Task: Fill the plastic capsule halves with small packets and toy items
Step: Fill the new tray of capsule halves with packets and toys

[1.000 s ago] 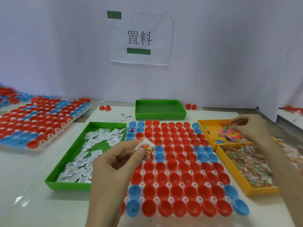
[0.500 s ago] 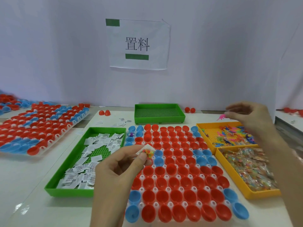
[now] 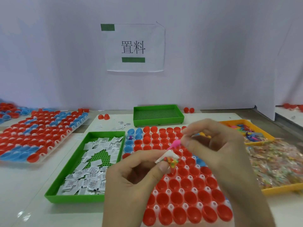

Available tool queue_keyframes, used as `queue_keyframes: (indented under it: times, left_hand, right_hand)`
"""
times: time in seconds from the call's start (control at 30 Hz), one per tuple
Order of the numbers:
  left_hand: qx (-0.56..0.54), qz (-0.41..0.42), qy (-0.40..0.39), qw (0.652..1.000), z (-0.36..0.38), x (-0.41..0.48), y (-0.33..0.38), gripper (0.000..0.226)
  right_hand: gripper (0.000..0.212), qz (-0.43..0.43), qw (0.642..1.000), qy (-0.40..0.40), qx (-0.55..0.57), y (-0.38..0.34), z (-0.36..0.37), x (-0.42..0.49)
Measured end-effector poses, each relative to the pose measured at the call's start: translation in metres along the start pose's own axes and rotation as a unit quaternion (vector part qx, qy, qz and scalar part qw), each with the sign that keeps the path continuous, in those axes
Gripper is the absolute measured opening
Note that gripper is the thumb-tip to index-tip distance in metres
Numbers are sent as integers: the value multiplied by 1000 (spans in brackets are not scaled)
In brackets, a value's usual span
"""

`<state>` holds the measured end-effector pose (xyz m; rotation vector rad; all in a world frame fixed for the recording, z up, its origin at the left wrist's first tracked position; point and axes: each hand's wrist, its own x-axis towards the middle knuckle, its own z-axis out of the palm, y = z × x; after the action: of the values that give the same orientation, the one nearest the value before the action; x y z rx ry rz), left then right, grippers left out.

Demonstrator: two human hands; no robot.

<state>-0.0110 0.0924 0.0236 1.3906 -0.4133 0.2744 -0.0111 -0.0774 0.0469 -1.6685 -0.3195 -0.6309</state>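
Both hands over capsule tray (image 3: 185, 200), frame centre.
Left hand (image 3: 136, 182) pinches white packet (image 3: 170, 155) with candy bag (image 3: 171, 161); right hand (image 3: 218, 145) pinches pink toy (image 3: 176, 143).

Hanging on the wall (image 3: 49, 54): a paper sign (image 3: 134, 48), reading "置料" in black between two green bars. Showing dark print on the packets (image 3: 91, 176) in the tray (image 3: 64, 167), too small for reading.

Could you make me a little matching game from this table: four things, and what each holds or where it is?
1 pink toy
2 near green tray
3 far green tray
4 left hand

A nothing inside
B white packets inside
C pinched by right hand
D grips a colourful bag

Pairs: 1-C, 2-B, 3-A, 4-D
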Motion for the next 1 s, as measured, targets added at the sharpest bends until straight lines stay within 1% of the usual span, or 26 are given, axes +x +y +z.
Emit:
queue_keyframes:
  times: [0.1, 0.2, 0.27, 0.33, 0.37, 0.43, 0.6, 0.7, 0.8, 0.87, 1.0]
  left_hand:
    - [1, -5, 14, 1000, -1, 1, -2, 25]
    - [-6, -16, 18, 1000, -4, 1, -3, 23]
    - [7, -19, -2, 1000, -6, 1, -4, 20]
    - [31, -22, -5, 999, -8, 1, -6, 30]
    - [35, -23, 0, 999, -8, 1, -7, 30]
    - [27, -25, 15, 999, -8, 1, -6, 21]
    - [26, -35, 41, 998, -7, 2, -7, 19]
    - [34, -33, 47, 998, -8, 1, -9, 18]
    - [40, -21, 57, 997, -9, 1, -9, 16]
    - [48, -11, 47, 998, -10, 1, -10, 15]
    - [55, 6, 29, 998, -12, 1, -11, 17]
  right_hand:
    - [31, 9, 998, -61, 15, 2, 10, -8]
    - [29, 21, 996, -83, 19, 0, 12, -11]
    - [27, 24, 996, -84, 16, -1, 13, -12]
    - [25, 26, 997, -74, 15, -2, 13, -12]
    - [24, 29, 997, -70, 15, -2, 13, -13]
    - [23, 31, 997, -73, 14, -2, 13, -13]
    - [21, 38, 996, -82, 5, -2, 14, -15]
    - [20, 50, 994, -85, 43, -1, 17, -16]
    - [16, 47, 993, -99, 42, 1, 20, -16]
    - [19, 49, 992, -110, 37, 2, 22, -16]
    - [23, 50, 994, -87, 32, 7, 25, -16]
